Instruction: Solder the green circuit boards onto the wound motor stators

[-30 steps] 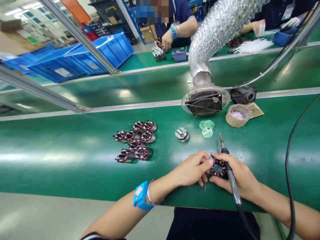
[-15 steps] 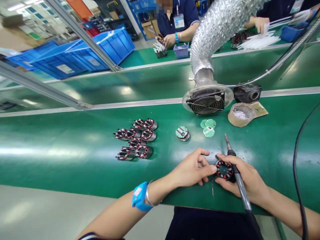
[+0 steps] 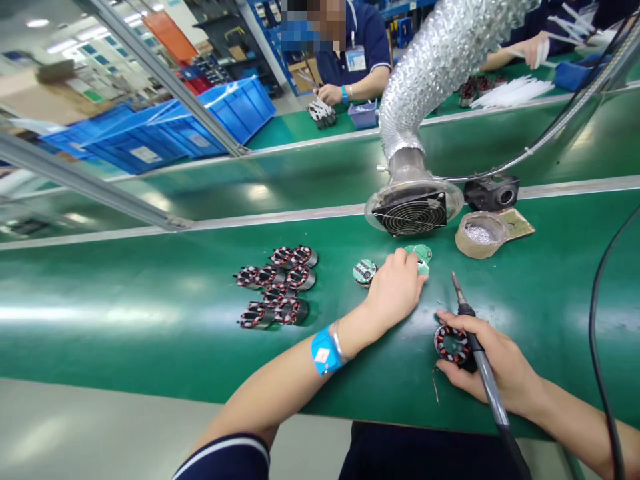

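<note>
The left hand lies palm down on the green surface, its grip loosely curled with the fingertips resting on the small green round boards; whether it has pinched one up cannot be told, since the hand covers most of them. Those boards lie directly under and just beyond its fingertips, toward the mesh-faced fan at the mouth of the foil duct. Just to the left of this hand sits another round board on a metal ring, nearly touching the thumb side, and farther left a cluster of wound stators. The right hand is nearer the body and well to the right; its grip is closed around two things, the soldering iron, whose long axis runs from the wrist up and away with the tip pointing toward the boards, and a wound stator pressed flat under the thumb and fingers. So the left hand is the nearer one to the boards. Beyond the iron's tip lie a tape roll and a dark holder. The iron's cord runs out of view, and a thin wire below the held stator is hard to make out. Other people's hands work at the far bench.
</note>
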Motion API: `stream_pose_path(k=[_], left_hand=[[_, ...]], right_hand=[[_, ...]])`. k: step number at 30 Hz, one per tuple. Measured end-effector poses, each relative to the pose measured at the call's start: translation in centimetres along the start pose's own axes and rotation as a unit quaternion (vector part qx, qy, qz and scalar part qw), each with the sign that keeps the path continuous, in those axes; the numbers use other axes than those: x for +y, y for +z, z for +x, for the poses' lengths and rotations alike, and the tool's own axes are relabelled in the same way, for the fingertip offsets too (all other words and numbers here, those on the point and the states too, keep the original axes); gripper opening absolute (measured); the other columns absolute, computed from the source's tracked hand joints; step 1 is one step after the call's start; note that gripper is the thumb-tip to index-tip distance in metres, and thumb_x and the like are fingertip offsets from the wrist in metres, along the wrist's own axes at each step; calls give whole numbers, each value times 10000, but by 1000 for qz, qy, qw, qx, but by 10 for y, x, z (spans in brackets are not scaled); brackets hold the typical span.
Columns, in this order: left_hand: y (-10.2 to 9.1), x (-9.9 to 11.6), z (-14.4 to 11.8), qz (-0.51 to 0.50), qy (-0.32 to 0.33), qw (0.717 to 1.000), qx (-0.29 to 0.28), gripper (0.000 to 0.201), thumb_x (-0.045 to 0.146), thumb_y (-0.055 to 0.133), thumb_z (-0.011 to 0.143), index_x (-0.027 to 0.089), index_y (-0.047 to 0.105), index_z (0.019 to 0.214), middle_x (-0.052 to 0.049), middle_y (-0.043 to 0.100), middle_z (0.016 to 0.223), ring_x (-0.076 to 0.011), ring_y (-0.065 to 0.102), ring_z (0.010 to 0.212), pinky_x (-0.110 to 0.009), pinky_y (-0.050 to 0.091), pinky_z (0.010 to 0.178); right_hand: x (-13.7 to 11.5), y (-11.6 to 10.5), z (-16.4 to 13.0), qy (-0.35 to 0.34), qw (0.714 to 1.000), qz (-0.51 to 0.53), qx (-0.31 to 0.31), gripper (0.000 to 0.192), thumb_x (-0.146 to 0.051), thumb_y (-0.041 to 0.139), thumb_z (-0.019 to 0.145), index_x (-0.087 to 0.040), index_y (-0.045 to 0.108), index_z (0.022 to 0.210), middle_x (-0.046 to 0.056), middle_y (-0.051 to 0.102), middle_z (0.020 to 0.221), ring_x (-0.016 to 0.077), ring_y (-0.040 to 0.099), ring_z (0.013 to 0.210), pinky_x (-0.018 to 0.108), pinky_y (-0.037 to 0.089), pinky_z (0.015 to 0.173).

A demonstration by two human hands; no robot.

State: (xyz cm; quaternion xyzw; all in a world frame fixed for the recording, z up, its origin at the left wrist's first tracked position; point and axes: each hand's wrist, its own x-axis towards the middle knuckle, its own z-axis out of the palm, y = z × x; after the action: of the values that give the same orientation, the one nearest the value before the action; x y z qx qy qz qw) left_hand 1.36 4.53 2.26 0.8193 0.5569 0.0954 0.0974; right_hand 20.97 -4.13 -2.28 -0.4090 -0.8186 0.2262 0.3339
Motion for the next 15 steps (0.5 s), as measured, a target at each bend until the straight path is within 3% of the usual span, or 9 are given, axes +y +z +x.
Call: stream_pose_path(k=[4,8,11,15], left_hand=[[18,-3,5,3,7,1000,3,266,260,596,865,90,540,1063,-161,534,1080,-299,523,1014,-446,475,882],[15,-16,-14,-177,61,982,39,213,99,442,888,168,561,1051,-88,560,1019,-212,543,959,-378,476,885],[1,-14,-21,-363,21,931,41,276,150,510,867,199,587,1128,-47,571,990,-143,560,823,-278,493,759],[-17,5,-25,-555,-17,829,-69,608,176,672,755,214,457,1323,12,557,838,-79,530,668,-202,463,629]], right_hand=[[3,0,1,-9,1000,10,-3,531,-226,645,814,-195,408,1288,136,645,1233,227,652,1111,358,567,918],[8,-6,10,-32,999,24,-13,576,-230,674,805,-190,394,1307,162,599,1304,239,622,1161,378,555,945],[8,-19,23,-81,996,30,3,626,-272,736,778,-191,401,1300,179,560,1352,266,568,1230,430,523,991],[-3,-35,37,-126,991,8,38,538,-139,669,813,-248,427,1281,121,576,1350,262,540,1260,477,495,1017]])
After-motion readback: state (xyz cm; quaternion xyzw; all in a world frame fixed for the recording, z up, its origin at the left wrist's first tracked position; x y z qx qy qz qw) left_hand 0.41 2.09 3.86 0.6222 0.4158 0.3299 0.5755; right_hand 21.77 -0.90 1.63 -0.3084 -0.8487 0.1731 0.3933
